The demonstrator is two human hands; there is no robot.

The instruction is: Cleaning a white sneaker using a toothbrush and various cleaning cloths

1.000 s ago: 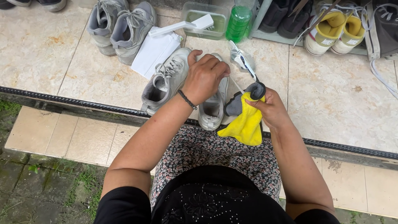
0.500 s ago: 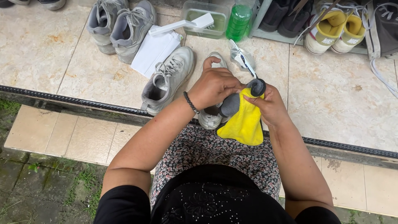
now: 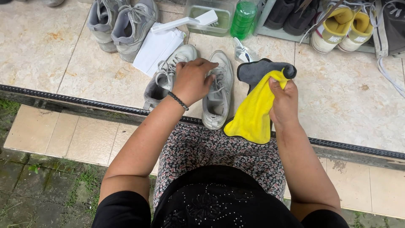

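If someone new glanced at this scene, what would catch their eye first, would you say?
Most likely the yellow and grey cloth gripped in the right hand at centre. Beside it, the left hand rests across a pair of white sneakers on the tiled floor.

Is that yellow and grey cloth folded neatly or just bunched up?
Bunched up. The cloth hangs crumpled from the right hand, yellow side drooping, grey side draped over the top.

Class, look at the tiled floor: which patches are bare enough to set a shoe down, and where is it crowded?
Bare: tiles left of the grey sneakers, and tiles right of the yellow cloth below the yellow-lined shoes. Crowded: around the left hand on the white sneakers, near the tub and green bottle.
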